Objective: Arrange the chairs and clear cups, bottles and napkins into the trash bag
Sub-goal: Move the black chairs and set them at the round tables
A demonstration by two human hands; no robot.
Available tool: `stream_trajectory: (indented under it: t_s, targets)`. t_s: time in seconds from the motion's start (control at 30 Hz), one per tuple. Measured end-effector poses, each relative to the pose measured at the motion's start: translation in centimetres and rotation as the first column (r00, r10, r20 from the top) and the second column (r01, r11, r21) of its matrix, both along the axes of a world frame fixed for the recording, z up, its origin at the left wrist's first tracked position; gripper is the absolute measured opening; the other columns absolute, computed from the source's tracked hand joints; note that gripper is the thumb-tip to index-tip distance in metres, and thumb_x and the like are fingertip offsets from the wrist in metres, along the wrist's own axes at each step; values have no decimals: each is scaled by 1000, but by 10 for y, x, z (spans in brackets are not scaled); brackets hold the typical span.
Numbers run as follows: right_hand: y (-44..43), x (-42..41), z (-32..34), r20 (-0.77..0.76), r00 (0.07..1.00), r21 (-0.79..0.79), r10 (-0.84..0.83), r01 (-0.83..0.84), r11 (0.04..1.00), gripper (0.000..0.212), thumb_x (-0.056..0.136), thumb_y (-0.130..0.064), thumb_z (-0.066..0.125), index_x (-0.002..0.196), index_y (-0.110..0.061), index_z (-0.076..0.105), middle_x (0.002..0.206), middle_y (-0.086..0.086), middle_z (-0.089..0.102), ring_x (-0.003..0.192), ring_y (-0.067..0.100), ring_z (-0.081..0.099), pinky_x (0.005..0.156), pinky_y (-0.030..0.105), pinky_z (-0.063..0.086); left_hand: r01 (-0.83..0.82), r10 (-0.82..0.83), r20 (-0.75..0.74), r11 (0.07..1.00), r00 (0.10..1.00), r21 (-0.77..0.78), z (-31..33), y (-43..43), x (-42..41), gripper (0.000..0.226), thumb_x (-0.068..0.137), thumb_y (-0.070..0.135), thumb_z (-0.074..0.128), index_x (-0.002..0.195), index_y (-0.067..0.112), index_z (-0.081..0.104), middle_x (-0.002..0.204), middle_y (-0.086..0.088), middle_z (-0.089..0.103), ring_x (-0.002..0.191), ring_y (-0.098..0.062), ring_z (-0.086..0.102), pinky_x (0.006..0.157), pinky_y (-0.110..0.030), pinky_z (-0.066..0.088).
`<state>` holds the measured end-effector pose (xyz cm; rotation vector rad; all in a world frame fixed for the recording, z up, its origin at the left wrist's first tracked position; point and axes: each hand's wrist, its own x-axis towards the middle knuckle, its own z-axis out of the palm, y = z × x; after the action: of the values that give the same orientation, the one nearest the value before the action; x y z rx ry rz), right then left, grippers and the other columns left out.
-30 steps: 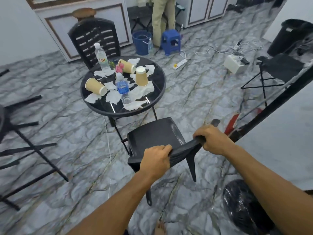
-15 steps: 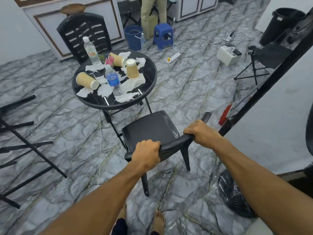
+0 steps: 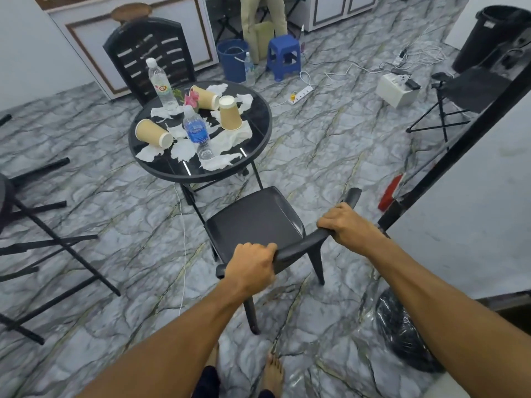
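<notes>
**Firmly on the chair back, both hands**

Both of our hands were closed on the same thing. Our left hand (image 3: 250, 267) was curled round the top rail of the black plastic chair (image 3: 253, 222) near its left end. Our right hand (image 3: 344, 225) was wrapped round that rail toward its right end.

The chair stood on the marble-patterned floor (image 3: 316, 145), just on the near side of the round black glass table (image 3: 267, 130), with its seat facing the table.

On the tabletop a blue-labelled water bottle (image 3: 196, 133) stood near the middle, and a taller clear bottle (image 3: 161, 84) stood at the far left. We saw three brown paper cups:
- a left cup (image 3: 153, 133) lying on its side
- a far cup (image 3: 205, 97) also on its side
- an upturned cup (image 3: 230, 113) resting mouth-down to the right

Torn white napkins (image 3: 184, 149) lay scattered among them, and a pink flower (image 3: 192, 98) sat beside the far cup.

A second black chair (image 3: 152, 50) stood at the table's far side. The black trash bag (image 3: 402, 334) lay on the floor at the near right, partly behind our right forearm and well apart from the table.

Farther off were a blue stool (image 3: 283, 56), a blue bucket (image 3: 232, 61) and a white power strip (image 3: 300, 94).
</notes>
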<state>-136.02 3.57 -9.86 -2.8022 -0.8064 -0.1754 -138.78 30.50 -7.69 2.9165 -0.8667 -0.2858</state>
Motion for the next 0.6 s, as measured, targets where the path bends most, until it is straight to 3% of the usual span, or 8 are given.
stream_trajectory:
  t_s: [0.13, 0.27, 0.33, 0.4, 0.47, 0.53, 0.6]
  targets:
    - [9, 15, 11, -9, 1000, -66, 11, -11, 998, 36, 51, 18, 64, 67, -14, 55, 57, -2, 53, 51, 22, 50, 65, 31, 35, -5, 9, 48, 996, 999, -88, -7, 9, 15, 9, 86, 24, 56, 89, 18, 49, 78, -5, 68, 68, -38, 59, 61, -34, 28]
    - [-9, 7, 0, -69, 998, -121, -16, 7, 993, 32, 52, 15, 67, 68, -12, 60, 58, -1, 56, 56, 24, 54, 66, 34, 43, 34, -26, 52, 985, 998, -167, -20, -7, 2, 10, 65, 15, 58, 74, 13, 53, 54, -5, 58, 42, -36, 50, 48, -30, 25]
    - [-13, 4, -5, -115, 991, -104, -71, 59, 993, 30, 53, 14, 66, 69, -11, 62, 60, 0, 57, 59, 25, 54, 67, 38, 47, 38, -26, 71, 983, 997, -180, -21, -13, 1, 8, 71, 15, 56, 79, 13, 54, 61, -7, 60, 48, -36, 49, 51, -33, 27]
    - [-7, 0, -1, -177, 974, -65, -143, 133, 989, 24, 52, 8, 59, 66, -12, 61, 59, 0, 55, 60, 24, 52, 67, 39, 47, 9, -11, -9, 988, 1000, -155, -19, -15, 0, 6, 82, 17, 55, 85, 17, 50, 73, -8, 62, 59, -35, 45, 59, -36, 29]
    - [5, -4, 14, -273, 936, -68, -221, 211, 975, 19, 53, -3, 57, 64, -18, 61, 58, -5, 54, 61, 20, 53, 67, 31, 44, -12, 4, -43, 982, 999, -186, -17, -13, -2, 17, 86, 29, 58, 82, 19, 45, 73, -5, 59, 62, -31, 45, 60, -37, 35]
    - [23, -4, 35, -409, 876, -158, -257, 209, 965, 19, 56, -18, 64, 72, -26, 68, 61, -13, 59, 64, 11, 54, 72, 25, 40, -48, 15, -129, 964, 991, -260, -11, -6, -3, 38, 85, 59, 55, 79, 22, 49, 69, 3, 57, 63, -24, 51, 60, -37, 43]
    - [45, 1, 56, -631, 735, -157, -248, 192, 969, 32, 57, -30, 77, 89, -31, 74, 77, -18, 67, 75, 3, 60, 77, 24, 47, -156, 67, -262, 928, 963, -338, -3, 11, 5, 58, 83, 80, 42, 88, 26, 63, 81, 8, 67, 76, -16, 60, 71, -36, 50]
